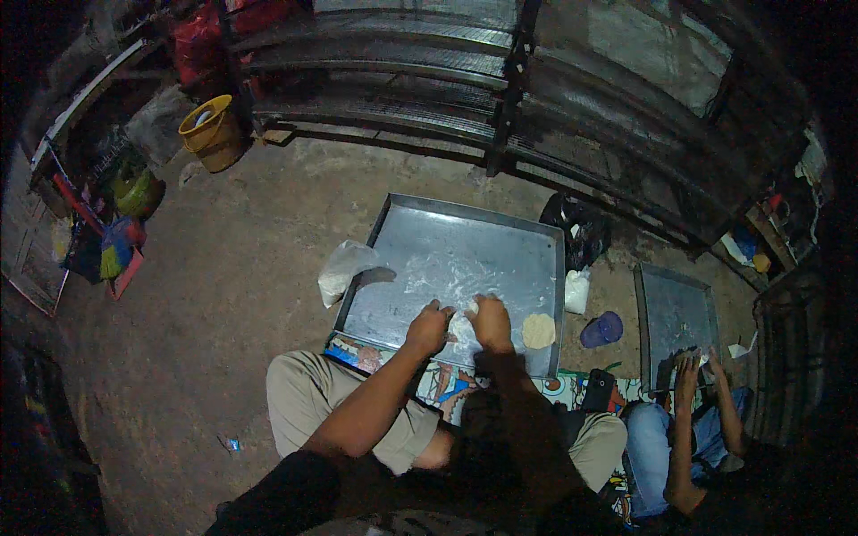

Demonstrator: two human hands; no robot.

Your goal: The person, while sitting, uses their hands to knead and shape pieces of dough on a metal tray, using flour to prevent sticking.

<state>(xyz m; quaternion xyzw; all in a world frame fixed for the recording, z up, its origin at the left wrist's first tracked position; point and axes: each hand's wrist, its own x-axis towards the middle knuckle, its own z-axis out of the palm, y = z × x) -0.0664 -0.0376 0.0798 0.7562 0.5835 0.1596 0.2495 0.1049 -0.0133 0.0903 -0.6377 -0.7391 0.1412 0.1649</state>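
A wide metal tray lies in front of me, its bottom streaked with white flour. Over its near part my left hand is closed, the fingers curled on the left edge of a pale piece of dough. My right hand grips the same dough from the other side, partly hiding it. A flattened round of dough rests in the tray to the right of my right hand.
A plastic bag of white stuff leans at the tray's left edge. To the right are a white packet, a purple cup and a phone. Another person's hands work at a second tray. A yellow bucket stands far left.
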